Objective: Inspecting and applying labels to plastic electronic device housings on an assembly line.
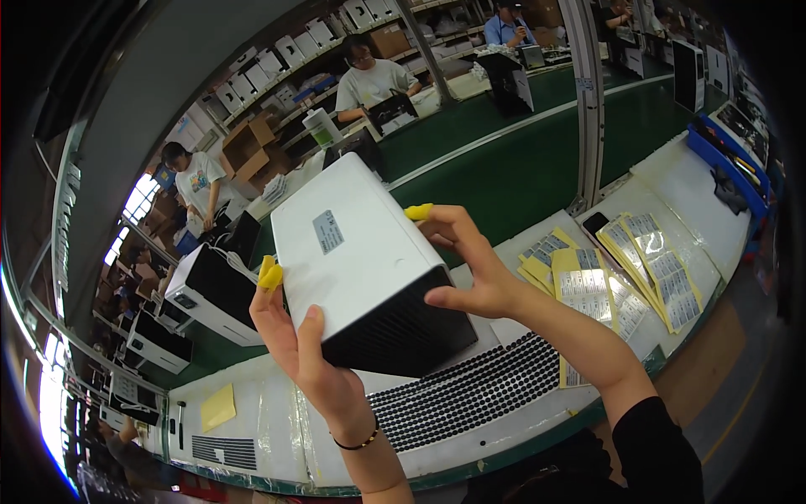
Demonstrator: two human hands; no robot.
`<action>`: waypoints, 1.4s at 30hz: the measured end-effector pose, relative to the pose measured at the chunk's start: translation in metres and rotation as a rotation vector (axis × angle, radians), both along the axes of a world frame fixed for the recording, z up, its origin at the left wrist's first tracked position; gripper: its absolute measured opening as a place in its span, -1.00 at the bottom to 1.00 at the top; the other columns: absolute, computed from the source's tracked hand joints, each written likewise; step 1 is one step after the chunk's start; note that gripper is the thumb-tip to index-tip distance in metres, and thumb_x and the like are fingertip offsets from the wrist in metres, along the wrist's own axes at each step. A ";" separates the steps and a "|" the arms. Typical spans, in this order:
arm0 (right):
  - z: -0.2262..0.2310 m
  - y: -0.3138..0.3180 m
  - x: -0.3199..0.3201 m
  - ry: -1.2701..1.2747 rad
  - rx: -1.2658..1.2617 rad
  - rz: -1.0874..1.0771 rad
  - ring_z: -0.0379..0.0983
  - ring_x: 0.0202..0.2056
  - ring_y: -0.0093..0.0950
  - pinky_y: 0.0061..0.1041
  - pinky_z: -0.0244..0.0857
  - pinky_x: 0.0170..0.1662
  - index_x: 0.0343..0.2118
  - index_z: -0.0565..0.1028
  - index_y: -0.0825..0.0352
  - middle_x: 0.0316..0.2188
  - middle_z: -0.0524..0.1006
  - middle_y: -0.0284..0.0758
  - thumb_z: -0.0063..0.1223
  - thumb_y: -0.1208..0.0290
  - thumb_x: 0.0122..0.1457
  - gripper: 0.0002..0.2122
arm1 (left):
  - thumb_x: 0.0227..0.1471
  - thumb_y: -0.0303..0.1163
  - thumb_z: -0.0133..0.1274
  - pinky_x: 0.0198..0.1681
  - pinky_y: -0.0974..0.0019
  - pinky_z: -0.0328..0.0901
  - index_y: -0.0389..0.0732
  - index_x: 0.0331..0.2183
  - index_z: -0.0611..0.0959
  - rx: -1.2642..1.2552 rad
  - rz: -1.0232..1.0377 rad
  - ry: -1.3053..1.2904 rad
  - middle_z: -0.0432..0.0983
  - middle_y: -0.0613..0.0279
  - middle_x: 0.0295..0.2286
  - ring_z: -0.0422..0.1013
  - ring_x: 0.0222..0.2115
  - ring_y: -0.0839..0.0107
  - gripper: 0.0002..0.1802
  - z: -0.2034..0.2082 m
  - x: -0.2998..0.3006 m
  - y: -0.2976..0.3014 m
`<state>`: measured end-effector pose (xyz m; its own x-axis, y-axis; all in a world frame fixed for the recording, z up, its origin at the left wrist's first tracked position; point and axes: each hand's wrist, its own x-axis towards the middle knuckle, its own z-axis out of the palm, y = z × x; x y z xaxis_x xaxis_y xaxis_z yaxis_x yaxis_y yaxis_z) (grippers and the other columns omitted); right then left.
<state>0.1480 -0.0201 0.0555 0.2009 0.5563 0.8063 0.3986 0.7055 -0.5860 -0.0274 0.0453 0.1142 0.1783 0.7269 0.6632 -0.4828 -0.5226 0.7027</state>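
white and black, the vented case (pixel 357 252) hung over the bench (pixel 273 407), pinched between left hand (pixel 311 365) and right hand (pixel 487 273), and might have dropped on the black dot stickers (pixel 478 391) if either slipped.

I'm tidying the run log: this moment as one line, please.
left hand: holding white-and-black box; right hand: holding its right side; box: tilted, above worktable; nearby: yellow-backed label sheets, sheet of black dots
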 end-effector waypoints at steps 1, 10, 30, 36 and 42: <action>0.002 0.001 0.001 0.008 -0.042 -0.014 0.28 0.02 -0.33 -0.32 0.04 0.19 0.13 0.05 0.35 -0.07 0.33 -0.15 0.29 0.22 -0.04 -0.23 | -0.14 -0.47 -0.07 0.17 0.27 -0.01 -0.40 0.03 0.24 -0.009 -0.013 -0.008 0.22 -0.06 -0.01 0.17 0.06 0.22 -0.38 -0.001 0.002 0.005; -0.029 -0.034 0.040 -0.121 -0.288 -0.256 0.35 -0.03 -0.34 -0.43 0.17 0.06 -0.12 0.45 0.31 -0.16 0.46 -0.25 -0.03 0.41 0.18 -0.78 | -0.03 -0.59 -0.16 0.15 0.25 0.03 -0.38 0.01 0.30 0.111 0.119 0.060 0.27 -0.04 -0.02 0.17 0.07 0.28 -0.52 -0.007 0.013 0.029; -0.177 -0.131 0.079 -0.837 -0.652 -0.626 0.41 -0.27 -0.37 -0.40 0.25 0.04 -0.48 0.52 0.32 -0.47 0.44 -0.30 -0.01 0.53 -0.12 -0.89 | 0.01 -0.48 -0.01 -0.24 0.07 0.32 -0.26 0.00 0.33 0.422 -0.289 1.014 0.44 -0.09 -0.31 0.41 -0.32 -0.04 -0.53 -0.251 0.125 -0.072; -0.183 -0.134 0.076 -0.709 -0.746 -0.622 0.39 -0.24 -0.34 -0.39 0.25 0.07 -0.44 0.49 0.36 -0.43 0.43 -0.27 0.00 0.55 -0.12 -0.87 | -0.05 -0.46 0.04 -0.33 0.16 0.31 -0.18 -0.07 0.42 0.549 -0.149 0.995 0.46 0.03 -0.37 0.41 -0.38 0.08 -0.57 -0.261 0.128 -0.070; -0.176 -0.128 0.085 -0.806 -0.622 -0.592 0.37 -0.21 -0.31 -0.29 0.13 0.18 -0.43 0.48 0.36 -0.42 0.42 -0.27 -0.01 0.54 -0.10 -0.87 | -0.13 -0.53 0.09 -0.20 0.14 0.27 -0.20 -0.08 0.37 0.476 -0.189 1.048 0.48 0.13 -0.34 0.38 -0.27 0.12 -0.50 -0.252 0.136 -0.070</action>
